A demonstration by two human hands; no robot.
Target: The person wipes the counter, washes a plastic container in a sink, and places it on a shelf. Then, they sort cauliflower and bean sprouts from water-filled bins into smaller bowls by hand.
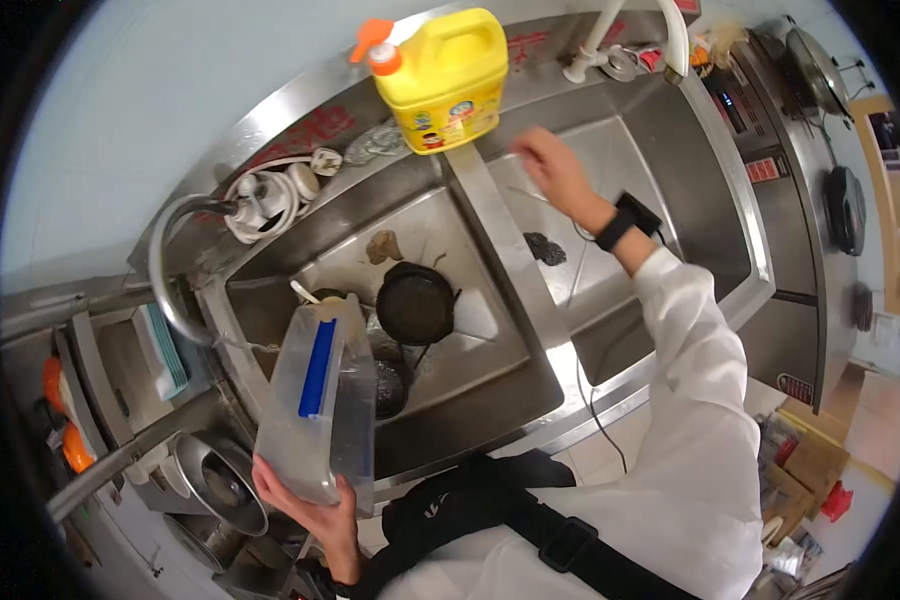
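My left hand (315, 510) grips the lower end of a clear plastic container (295, 440) with a blue strip, tilted over the left sink basin (480, 360). Its thumb and fingers are on opposite sides. My right hand (555, 175), with a black band at the wrist, is over the right basin (660, 130), its fingers curled and slightly blurred; whether they hold anything is hidden. Left of it, a yellow jug (450, 85) with an orange pump stands on the divider's back end. A small black pan (415, 304) and a brown rag (382, 246) lie in the left basin.
A curved metal faucet (160, 265) is at the left, and a white faucet (676, 45) at the back right. A dark scrubber (545, 248) lies in the right basin. Metal bowls (220, 484) sit at the lower left. A thin black cable (595, 410) crosses the sink's front edge.
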